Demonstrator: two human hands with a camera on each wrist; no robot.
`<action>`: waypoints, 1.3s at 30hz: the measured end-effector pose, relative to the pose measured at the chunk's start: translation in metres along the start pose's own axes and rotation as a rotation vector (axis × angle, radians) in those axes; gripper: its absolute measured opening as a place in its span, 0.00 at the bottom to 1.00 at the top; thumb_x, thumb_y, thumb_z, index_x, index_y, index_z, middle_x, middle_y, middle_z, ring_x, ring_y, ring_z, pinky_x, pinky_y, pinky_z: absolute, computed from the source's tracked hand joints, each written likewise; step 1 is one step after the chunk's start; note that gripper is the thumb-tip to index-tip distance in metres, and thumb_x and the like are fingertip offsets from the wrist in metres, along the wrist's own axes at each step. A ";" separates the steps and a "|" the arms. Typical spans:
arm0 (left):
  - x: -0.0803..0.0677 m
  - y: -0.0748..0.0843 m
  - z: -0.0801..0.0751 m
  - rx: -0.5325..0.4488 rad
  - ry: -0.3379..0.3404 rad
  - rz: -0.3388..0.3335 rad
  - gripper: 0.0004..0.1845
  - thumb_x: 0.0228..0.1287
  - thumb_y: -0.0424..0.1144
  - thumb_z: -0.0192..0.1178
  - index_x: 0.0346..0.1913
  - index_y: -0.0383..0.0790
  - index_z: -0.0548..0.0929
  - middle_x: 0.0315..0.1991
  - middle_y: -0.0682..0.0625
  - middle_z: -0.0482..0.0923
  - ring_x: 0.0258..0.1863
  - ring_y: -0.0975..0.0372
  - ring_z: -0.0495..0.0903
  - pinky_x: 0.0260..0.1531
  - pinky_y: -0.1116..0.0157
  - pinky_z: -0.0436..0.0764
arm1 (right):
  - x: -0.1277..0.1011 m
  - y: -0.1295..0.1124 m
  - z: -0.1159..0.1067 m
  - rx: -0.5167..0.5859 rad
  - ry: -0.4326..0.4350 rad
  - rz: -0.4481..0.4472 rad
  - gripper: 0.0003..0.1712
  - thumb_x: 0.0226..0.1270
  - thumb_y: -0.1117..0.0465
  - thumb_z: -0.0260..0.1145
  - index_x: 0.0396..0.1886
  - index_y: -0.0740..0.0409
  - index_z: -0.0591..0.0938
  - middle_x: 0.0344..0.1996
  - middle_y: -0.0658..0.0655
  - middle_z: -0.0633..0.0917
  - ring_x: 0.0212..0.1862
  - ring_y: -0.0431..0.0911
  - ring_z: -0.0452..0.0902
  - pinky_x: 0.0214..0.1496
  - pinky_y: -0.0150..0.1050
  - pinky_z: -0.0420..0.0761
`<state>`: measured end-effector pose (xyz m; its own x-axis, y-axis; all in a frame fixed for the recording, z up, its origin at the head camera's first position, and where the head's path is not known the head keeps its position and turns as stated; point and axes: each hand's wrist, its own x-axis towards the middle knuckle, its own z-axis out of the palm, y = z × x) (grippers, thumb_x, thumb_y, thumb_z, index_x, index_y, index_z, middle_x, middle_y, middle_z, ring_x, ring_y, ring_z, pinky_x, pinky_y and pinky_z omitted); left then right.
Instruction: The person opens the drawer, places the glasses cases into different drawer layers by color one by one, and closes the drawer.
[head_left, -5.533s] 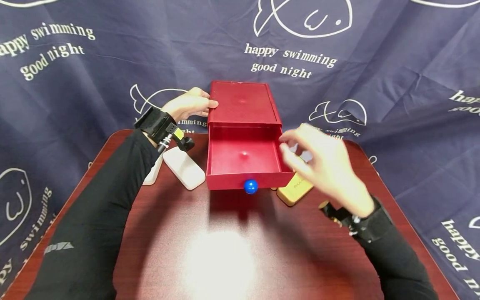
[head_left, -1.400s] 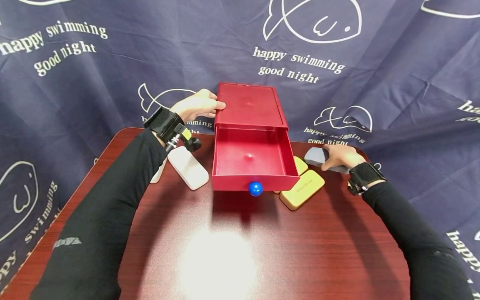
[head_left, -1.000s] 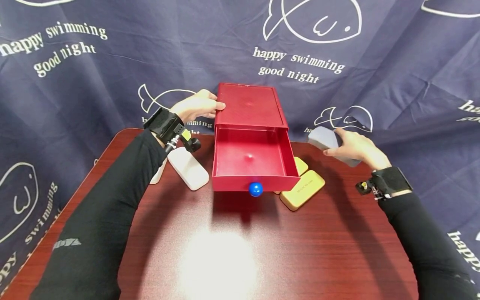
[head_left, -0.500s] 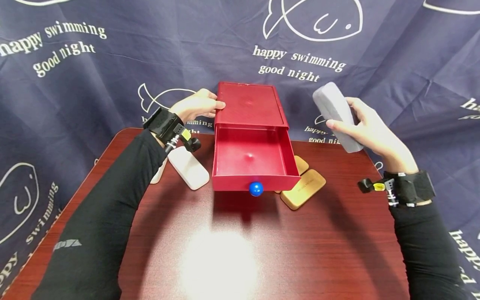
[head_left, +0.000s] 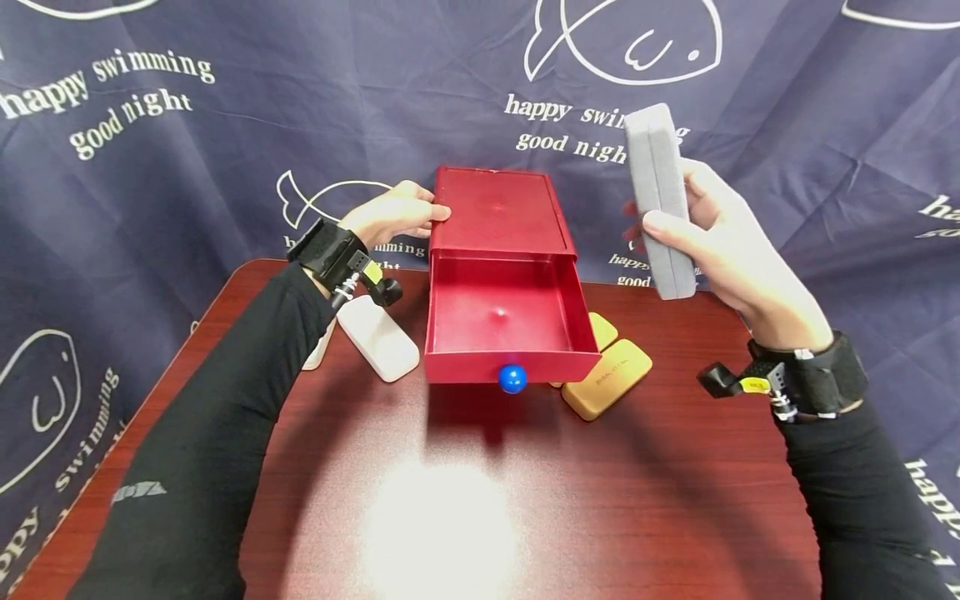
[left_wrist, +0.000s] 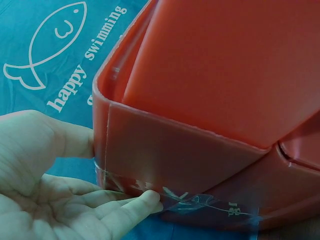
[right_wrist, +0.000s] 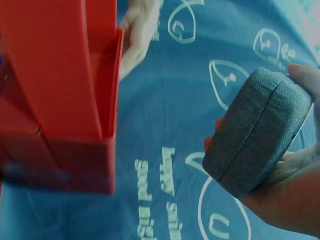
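Observation:
A red drawer box point(head_left: 495, 212) stands at the back of the table, its drawer point(head_left: 517, 365) pulled out toward me and bare inside. A blue ball knob point(head_left: 512, 378) is on the drawer front. My left hand point(head_left: 397, 212) grips the box's left rear side; in the left wrist view the thumb and fingers point(left_wrist: 127, 212) lie against its corner. Raised above the table on the right, a grey glasses case point(head_left: 656, 171) is held nearly upright by my right hand point(head_left: 738, 246). The right wrist view shows the seam along the case point(right_wrist: 255, 130), which looks closed.
Yellow cases point(head_left: 611, 379) lie just right of the drawer, partly hidden by it. To the left are white cases point(head_left: 378, 337), one mostly behind my left forearm. A dark blue printed cloth point(head_left: 375, 100) hangs behind the brown table point(head_left: 600, 508).
My right hand has left the drawer's side, gripped the grey glasses case at the table's back right, lifted it and tipped it upright. The left hand still grips the drawer box.

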<state>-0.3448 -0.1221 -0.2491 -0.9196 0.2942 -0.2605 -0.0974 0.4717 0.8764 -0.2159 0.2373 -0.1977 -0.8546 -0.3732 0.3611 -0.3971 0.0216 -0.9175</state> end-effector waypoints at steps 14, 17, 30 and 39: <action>0.000 0.000 0.000 -0.012 0.019 -0.008 0.28 0.78 0.37 0.51 0.74 0.28 0.65 0.66 0.38 0.73 0.64 0.55 0.76 0.72 0.60 0.72 | 0.018 -0.019 0.043 -0.640 -0.294 0.065 0.34 0.62 0.61 0.75 0.68 0.47 0.75 0.47 0.52 0.85 0.44 0.45 0.82 0.43 0.31 0.83; -0.001 0.001 0.000 -0.021 0.021 -0.009 0.27 0.78 0.37 0.52 0.74 0.28 0.66 0.63 0.39 0.75 0.61 0.57 0.77 0.72 0.61 0.72 | 0.024 -0.016 0.050 -0.726 -0.353 0.069 0.33 0.58 0.57 0.78 0.65 0.46 0.78 0.45 0.50 0.85 0.43 0.44 0.81 0.45 0.31 0.80; -0.004 -0.001 -0.001 -0.010 -0.003 0.013 0.26 0.77 0.38 0.51 0.71 0.28 0.69 0.62 0.39 0.75 0.62 0.55 0.76 0.73 0.60 0.71 | 0.046 0.005 0.080 -0.897 -0.542 0.147 0.31 0.49 0.50 0.82 0.52 0.56 0.84 0.38 0.53 0.86 0.39 0.45 0.79 0.43 0.38 0.78; -0.002 -0.002 -0.002 -0.017 -0.003 0.010 0.26 0.77 0.38 0.51 0.72 0.28 0.68 0.63 0.39 0.75 0.63 0.55 0.76 0.73 0.60 0.71 | 0.059 0.010 0.096 -1.041 -0.608 0.272 0.31 0.50 0.51 0.80 0.52 0.60 0.84 0.42 0.56 0.85 0.44 0.49 0.78 0.45 0.41 0.78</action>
<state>-0.3435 -0.1249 -0.2495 -0.9194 0.3011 -0.2528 -0.0949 0.4541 0.8859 -0.2379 0.1265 -0.2020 -0.7670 -0.6056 -0.2120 -0.5460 0.7896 -0.2802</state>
